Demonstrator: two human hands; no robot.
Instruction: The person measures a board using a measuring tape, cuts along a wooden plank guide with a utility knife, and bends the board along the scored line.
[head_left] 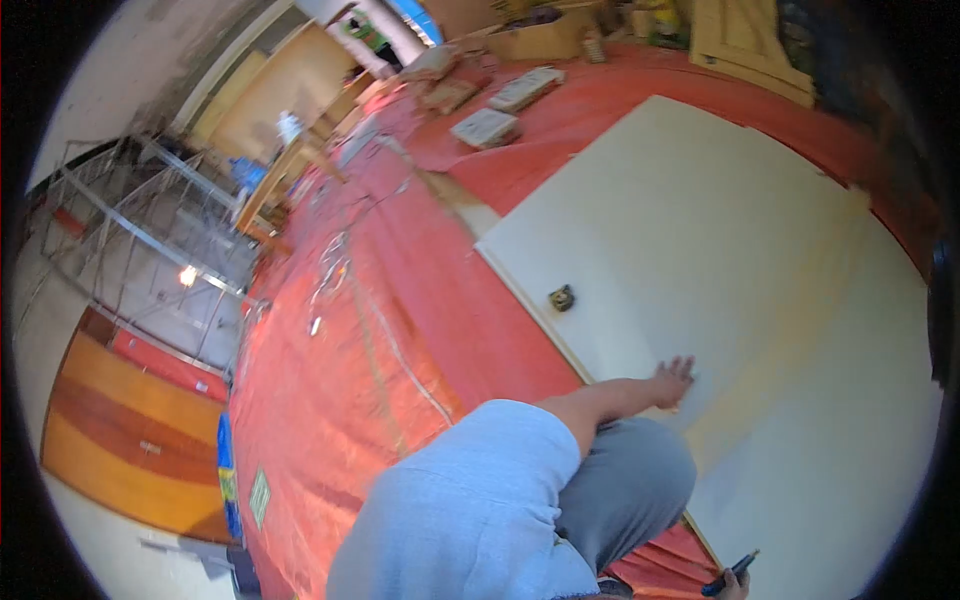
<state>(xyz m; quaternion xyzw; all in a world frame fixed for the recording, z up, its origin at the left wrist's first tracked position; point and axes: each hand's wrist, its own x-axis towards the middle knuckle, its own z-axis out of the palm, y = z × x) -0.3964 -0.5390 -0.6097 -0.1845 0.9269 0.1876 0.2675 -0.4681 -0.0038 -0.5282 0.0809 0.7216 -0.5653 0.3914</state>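
Observation:
A large pale board [640,220] lies on red sheeting. My left hand [675,382] rests on the board near its left edge, fingers spread, with nothing in it. At the bottom right, partly cut off by the frame, my right hand [738,586] is closed around a dark-handled tool [730,574] with a thin tip, at the board's near edge. A small dark and yellow object [562,298], which looks like a tape measure, sits on the board beyond my left hand. My bent knee [635,480] is beside the board's edge.
Crumpled red sheeting [320,400] covers the floor, with a white cable across it. Metal scaffolding [150,235] and a wooden bench [268,190] stand left. Packages [527,88] and a cardboard box [540,38] lie beyond the board. A person [370,35] is in the background.

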